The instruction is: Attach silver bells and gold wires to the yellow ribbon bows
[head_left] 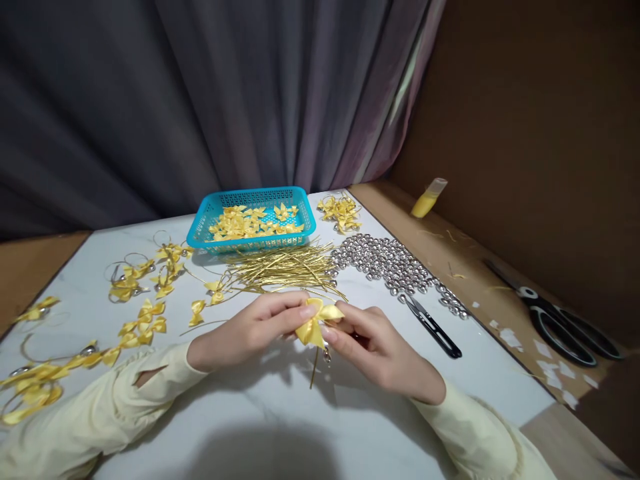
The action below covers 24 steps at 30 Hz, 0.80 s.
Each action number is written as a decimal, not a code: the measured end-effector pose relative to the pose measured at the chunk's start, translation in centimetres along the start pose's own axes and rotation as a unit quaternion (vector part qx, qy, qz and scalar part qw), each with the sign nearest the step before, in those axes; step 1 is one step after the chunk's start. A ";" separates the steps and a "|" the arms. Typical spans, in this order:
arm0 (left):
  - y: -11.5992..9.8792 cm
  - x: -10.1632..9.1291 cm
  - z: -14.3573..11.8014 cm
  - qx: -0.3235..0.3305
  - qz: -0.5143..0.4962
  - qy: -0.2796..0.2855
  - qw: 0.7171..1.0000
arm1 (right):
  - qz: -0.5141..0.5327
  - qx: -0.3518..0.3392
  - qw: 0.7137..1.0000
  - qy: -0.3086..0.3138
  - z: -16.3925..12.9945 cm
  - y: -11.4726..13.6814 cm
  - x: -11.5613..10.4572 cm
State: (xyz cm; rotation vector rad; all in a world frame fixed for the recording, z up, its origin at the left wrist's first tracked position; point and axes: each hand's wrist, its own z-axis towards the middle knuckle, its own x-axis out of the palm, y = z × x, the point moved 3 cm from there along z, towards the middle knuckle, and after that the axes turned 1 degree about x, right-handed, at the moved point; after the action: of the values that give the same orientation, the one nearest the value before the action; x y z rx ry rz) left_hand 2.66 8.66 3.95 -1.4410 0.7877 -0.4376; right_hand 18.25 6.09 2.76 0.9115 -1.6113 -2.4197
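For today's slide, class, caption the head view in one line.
Both hands, left and right, pinch a yellow satin ribbon bow above a white table, near gold wire ties.

text: none legible | labels: none | brands: none | numbers: none | signs: none

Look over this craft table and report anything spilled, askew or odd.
Small white paper scraps and yellow snippets litter the brown surface beside the big scissors. A yellow bottle lies tipped over at the back. Both hands' fingers pinch a yellow bow.
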 end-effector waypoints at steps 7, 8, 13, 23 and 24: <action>0.6 0.0 -0.1 -0.002 -0.102 0.013 0.995 | 0.026 -0.001 1.000 -0.001 -0.2 -0.1 -0.4; 0.7 0.0 -0.1 -0.004 -0.117 0.018 0.993 | 0.031 0.004 1.000 -0.002 -0.3 -0.2 -0.4; 1.0 0.1 0.0 -0.019 -0.144 0.032 0.989 | 0.057 0.005 0.998 -0.005 -0.3 -0.2 -0.2; 0.3 0.9 0.3 -0.021 -0.283 0.036 0.958 | 0.071 -0.002 0.997 -0.037 -0.4 0.0 0.0; 0.4 1.0 0.4 -0.021 -0.285 0.038 0.958 | 0.068 -0.003 0.997 -0.039 -0.5 0.0 0.0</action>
State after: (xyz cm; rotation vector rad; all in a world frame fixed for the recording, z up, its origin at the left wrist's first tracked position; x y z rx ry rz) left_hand 3.53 8.25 3.36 -1.6933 0.4288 -0.9240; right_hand 18.49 5.72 2.63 0.6908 -1.6326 -2.3925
